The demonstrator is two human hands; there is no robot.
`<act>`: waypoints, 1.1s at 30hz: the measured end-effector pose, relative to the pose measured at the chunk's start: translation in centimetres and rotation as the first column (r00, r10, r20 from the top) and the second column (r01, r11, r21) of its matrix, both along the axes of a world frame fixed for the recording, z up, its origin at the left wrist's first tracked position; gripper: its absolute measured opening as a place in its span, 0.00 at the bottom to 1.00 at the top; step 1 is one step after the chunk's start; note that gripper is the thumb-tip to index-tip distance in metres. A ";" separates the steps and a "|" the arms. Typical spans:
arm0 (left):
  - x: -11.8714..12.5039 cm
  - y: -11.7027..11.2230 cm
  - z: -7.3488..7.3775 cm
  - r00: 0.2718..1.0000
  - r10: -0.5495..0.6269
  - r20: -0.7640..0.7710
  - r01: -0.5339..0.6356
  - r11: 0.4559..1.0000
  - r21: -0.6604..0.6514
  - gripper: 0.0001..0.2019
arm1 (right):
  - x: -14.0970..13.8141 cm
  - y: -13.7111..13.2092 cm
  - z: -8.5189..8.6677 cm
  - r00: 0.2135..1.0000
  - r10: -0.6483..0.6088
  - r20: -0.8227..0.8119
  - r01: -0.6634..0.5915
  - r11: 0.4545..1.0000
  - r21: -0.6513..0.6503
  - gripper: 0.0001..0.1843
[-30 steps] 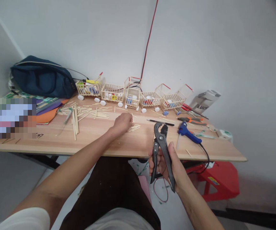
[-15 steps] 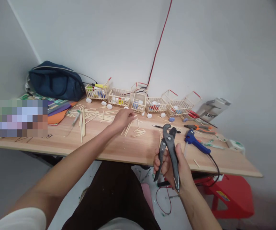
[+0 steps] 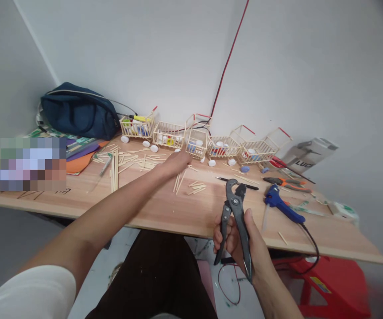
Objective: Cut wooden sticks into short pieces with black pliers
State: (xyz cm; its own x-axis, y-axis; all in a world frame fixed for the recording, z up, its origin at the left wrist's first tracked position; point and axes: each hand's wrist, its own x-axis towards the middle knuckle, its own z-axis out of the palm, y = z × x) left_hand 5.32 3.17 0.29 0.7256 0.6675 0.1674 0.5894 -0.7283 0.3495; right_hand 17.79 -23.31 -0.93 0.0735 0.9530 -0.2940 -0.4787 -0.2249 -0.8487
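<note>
My right hand (image 3: 257, 237) is wrapped round the handles of a black pipe cutter (image 3: 234, 202) with a hooked lower jaw. Its jaws stand apart and point up, above the table's front edge. My left hand (image 3: 178, 164) reaches far over the table, in front of the middle small shopping cart (image 3: 196, 148) built of wooden sticks. Its fingers are curled down and mostly hidden, so I cannot make out what is in them. Just below that hand lie a few thin sticks (image 3: 179, 182), and a little pile of short cut sticks (image 3: 197, 188) is to their right.
More stick carts (image 3: 222, 148) with wheels and coloured bits line the wall. Loose sticks (image 3: 134, 159) lie scattered left of centre. A blue bag (image 3: 78, 110) sits at the back left. On the right are a pen (image 3: 249, 186), pliers (image 3: 294, 184), a blue glue gun (image 3: 282, 206) and a red stool (image 3: 340, 283).
My left hand has shifted slightly forward, closer to the middle cart, and its fingers have turned downward out of sight. My right hand still holds the pipe cutter. The view has turned slightly.
</note>
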 end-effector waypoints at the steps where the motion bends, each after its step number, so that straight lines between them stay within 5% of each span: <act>1: -0.2 0.2 0.0 1.000 0.016 -0.004 -0.016 1.000 0.004 0.07 | 0.0 0.0 -0.2 1.000 -0.007 0.002 0.007 1.000 -0.007 0.37; 14: -3.1 2.1 1.1 0.960 0.229 0.161 -0.216 0.972 -0.095 0.08 | 0.8 0.6 -0.3 0.999 0.045 0.028 -0.045 0.999 0.012 0.35; 20: -5.3 -0.2 0.4 0.938 0.315 0.146 -0.270 0.926 -0.266 0.11 | 0.8 1.0 -0.2 0.999 -0.022 -0.034 0.024 0.997 0.075 0.34; 24: -5.5 -3.7 -0.2 0.934 0.334 0.125 -0.312 0.936 -0.166 0.11 | 0.9 0.4 0.0 0.995 -0.076 -0.072 0.082 0.993 0.080 0.33; 27: -4.9 -5.6 -0.1 0.953 0.303 -0.030 -0.304 0.951 -0.052 0.19 | 1.4 -0.4 0.4 0.990 -0.123 -0.076 0.131 0.985 0.112 0.33; 33: -4.7 -5.4 0.7 0.936 0.269 -0.229 -0.271 0.962 0.022 0.11 | 3.6 -2.3 1.7 0.932 -0.350 -0.090 0.362 0.911 0.199 0.27</act>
